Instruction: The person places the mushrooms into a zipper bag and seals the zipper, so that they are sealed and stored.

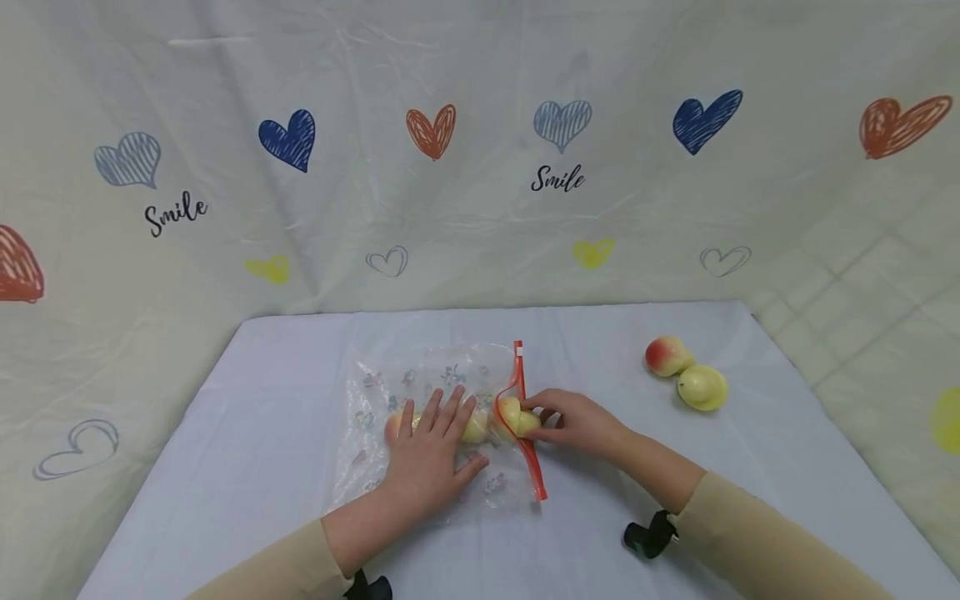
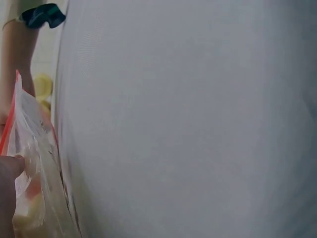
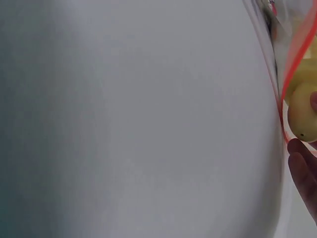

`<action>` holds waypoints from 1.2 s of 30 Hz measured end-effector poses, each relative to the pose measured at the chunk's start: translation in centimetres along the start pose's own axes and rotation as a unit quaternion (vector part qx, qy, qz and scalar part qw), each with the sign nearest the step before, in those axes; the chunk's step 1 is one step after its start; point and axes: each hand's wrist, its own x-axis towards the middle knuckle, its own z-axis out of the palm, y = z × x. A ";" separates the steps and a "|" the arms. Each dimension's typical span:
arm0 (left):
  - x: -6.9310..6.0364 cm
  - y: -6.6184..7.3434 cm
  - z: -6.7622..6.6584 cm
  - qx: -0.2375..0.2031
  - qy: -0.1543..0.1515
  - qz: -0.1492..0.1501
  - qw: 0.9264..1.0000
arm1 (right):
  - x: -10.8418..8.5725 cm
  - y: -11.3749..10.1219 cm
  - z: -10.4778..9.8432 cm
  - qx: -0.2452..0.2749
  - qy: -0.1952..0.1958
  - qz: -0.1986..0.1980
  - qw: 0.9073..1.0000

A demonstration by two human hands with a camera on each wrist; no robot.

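A clear zip bag (image 1: pixel 360 454) with small printed figures lies flat, its red zip edge (image 1: pixel 536 475) facing right. My left hand (image 1: pixel 427 462) rests on the bag with fingers spread, partly covering several yellow and reddish peaches (image 1: pixel 474 427) inside. At the bag's mouth, my right hand (image 1: pixel 581 427) holds a yellow peach (image 3: pixel 301 114) between thumb and fingers. The red edge bulges around that fruit, and another yellow piece (image 1: pixel 510 410) sits just beside it. In the left wrist view, the left thumb (image 2: pixel 11 168) lies against the plastic bag (image 2: pixel 49 173).
Two more fruits lie at the back right of the white-covered table (image 1: pixel 247 400): a red-blushed peach (image 1: pixel 667 356) and a yellow one (image 1: pixel 702 388). Behind the table hangs a pale curtain (image 1: pixel 480 208) printed with hearts. Dark wrist mounts (image 1: pixel 649 535) hang below the sleeves.
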 end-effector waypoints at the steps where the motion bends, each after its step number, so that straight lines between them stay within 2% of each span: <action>1: 0.0 0.0 0.1 0.000 0.000 0.000 1.000 | 0.1 0.0 0.2 -0.001 -0.002 -0.007 1.000; 6: 0.1 0.1 0.0 -0.001 0.009 0.001 1.000 | 0.7 -0.4 0.9 -0.003 -0.006 -0.029 1.000; 11: 0.2 0.2 -0.1 -0.005 0.016 0.008 1.000 | 1.4 -1.2 1.4 -0.010 -0.016 -0.024 1.000; 14: 0.2 0.4 -0.1 -0.005 0.018 0.011 1.000 | 1.7 -1.7 1.6 -0.006 -0.016 -0.011 1.000; 22: 0.2 0.5 -0.1 0.001 0.030 0.013 0.999 | 2.2 -2.2 2.3 0.051 0.000 0.029 0.998; 29: 0.4 0.7 -0.1 0.009 0.021 0.012 1.000 | 2.1 -1.6 2.6 0.110 0.016 0.063 0.992; 36: 0.5 0.7 0.1 0.017 0.003 0.005 1.000 | 1.5 -1.2 1.7 0.115 0.023 0.078 0.990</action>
